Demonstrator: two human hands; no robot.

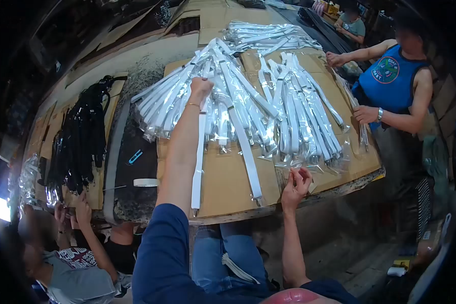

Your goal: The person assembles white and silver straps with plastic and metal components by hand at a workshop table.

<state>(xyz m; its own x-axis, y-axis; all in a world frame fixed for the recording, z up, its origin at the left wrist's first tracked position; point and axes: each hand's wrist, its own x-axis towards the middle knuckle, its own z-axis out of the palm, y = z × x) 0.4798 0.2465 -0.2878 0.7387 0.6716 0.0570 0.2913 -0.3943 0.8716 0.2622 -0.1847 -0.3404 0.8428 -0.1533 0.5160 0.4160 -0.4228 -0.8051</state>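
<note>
My left hand reaches far over the table, closed on white elastic suspenders. One white strap runs from below that hand to a metal clip near the table's front edge. A second strap hangs out of the same fan-shaped pile and also ends in a clip. Close to the front edge, my right hand has its fingers curled and pinched at the rim of a clear plastic bag. Beside it lie bagged white suspenders, clips toward me.
Cardboard covers the table. More white straps lie at the back. On the left are black straps, a tape roll and a blue thread snipper. Co-workers stand at right and sit at lower left.
</note>
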